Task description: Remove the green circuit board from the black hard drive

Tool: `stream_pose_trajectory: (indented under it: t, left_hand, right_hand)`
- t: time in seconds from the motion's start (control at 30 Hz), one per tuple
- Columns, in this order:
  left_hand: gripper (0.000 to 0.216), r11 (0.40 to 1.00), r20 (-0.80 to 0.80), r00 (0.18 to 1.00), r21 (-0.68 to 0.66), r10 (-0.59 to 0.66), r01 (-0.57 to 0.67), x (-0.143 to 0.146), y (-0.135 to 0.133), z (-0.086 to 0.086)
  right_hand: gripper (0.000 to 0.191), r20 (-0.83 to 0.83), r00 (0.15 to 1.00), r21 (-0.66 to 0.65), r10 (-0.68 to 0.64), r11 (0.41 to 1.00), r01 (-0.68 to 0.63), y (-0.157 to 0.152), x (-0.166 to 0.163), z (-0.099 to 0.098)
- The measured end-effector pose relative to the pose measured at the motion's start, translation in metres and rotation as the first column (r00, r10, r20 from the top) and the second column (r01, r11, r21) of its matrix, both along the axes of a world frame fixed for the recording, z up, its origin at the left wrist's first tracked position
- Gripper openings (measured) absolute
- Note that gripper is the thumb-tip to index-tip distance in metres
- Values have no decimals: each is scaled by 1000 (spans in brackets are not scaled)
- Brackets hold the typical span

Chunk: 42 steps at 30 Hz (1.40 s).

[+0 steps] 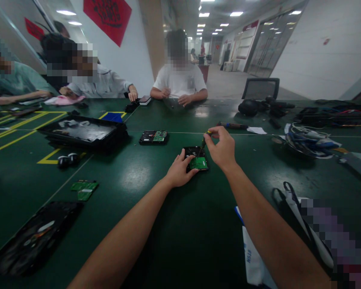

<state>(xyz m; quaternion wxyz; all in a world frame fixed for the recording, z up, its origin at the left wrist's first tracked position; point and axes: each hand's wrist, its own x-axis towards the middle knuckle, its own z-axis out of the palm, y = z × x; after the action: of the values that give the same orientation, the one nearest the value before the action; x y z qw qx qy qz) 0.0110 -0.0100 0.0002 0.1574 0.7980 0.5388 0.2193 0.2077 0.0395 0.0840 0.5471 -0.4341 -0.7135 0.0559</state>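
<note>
In front of me a black hard drive [200, 163] with a green circuit board lies on the green table. My left hand [179, 171] is closed on its near left side, with fingers along the edge and thumb across the board. My right hand [223, 147] pinches a small screwdriver [203, 141] by its yellow-topped handle. The shaft slants down to the drive; I cannot tell whether the tip sits in a screw. Just beyond and to the left rests another hard drive [154, 137], circuit board upward.
A black tray [84, 130] stands at the left. Nearer are loose green circuit boards [86, 189] and an opened black drive casing [37, 237]. A cable bundle [309, 140] lies at the right, another screwdriver [233, 125] behind my right hand. Several people sit across the table.
</note>
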Motion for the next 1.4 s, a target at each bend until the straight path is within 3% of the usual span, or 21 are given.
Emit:
stream_pose_trajectory:
  t: [0.63,1.4]
  left_hand:
    - [68,1000,4,1000,7,3,-3,0,0,-1]
    - [68,1000,14,1000,-11,9,-8,0,-2,2]
  right_hand:
    - [14,11,1000,-11,25,1000,-25,0,0,-1]
    - [12,25,999,20,-43,999,43,0,1,-1]
